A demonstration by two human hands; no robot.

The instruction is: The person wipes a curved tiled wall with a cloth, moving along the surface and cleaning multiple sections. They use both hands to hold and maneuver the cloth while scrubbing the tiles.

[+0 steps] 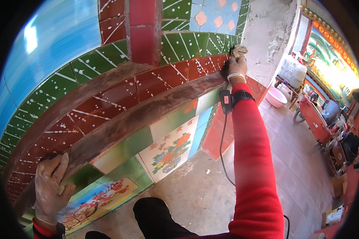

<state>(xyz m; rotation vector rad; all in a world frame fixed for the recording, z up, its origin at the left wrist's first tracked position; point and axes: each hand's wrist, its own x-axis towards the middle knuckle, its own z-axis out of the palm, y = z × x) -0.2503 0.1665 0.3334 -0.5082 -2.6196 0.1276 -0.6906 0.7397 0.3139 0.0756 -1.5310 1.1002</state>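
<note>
My right hand (238, 66), in a thin translucent glove, presses a crumpled beige cloth (239, 51) to the far right end of the green tile band (185, 44), beside the rough plastered wall edge. My left hand (49, 188), gloved too, rests at the lower left on the edge of the curved ledge, its fingers over the brown-red tiles (107, 104); beneath its thumb a small pale thing shows, too unclear to name. White streaks and dots cover the green and brown-red tiles. A dark mortar strip (122, 119) runs below them.
Below the ledge are picture tiles with flowers (170, 149) and a blossoming tree (98, 203). A cable (223, 149) hangs from the device on my right wrist. Farther right are a pink basin (276, 97), a white plastic container (292, 70) and a red cart (314, 119) on the tiled floor.
</note>
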